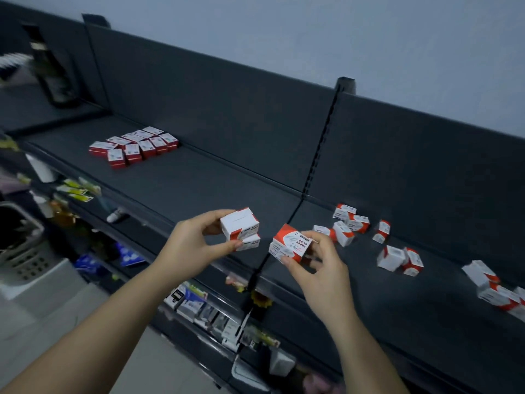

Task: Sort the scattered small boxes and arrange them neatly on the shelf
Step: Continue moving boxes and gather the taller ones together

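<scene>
I see the dark shelf (199, 177) run across the view, and I take its slotted upright (322, 149) as my mark. Far to the left of the upright, a tidy block of boxes (133, 146) lies flat in rows. Just right of it and trailing further right, the scattered boxes (352, 223) lie tipped at all angles.

The left hand (190, 245), just left of the upright's foot, has thumb and fingers curled round two stacked boxes (241, 226). The right hand (321, 268), at the foot of the upright, pinches a paper clips box (291, 243); whether a second sits beneath it I cannot tell.

I judge this the gathering step. Next, the held boxes need squaring label-up, then carrying left to join the block's open edge.
</scene>
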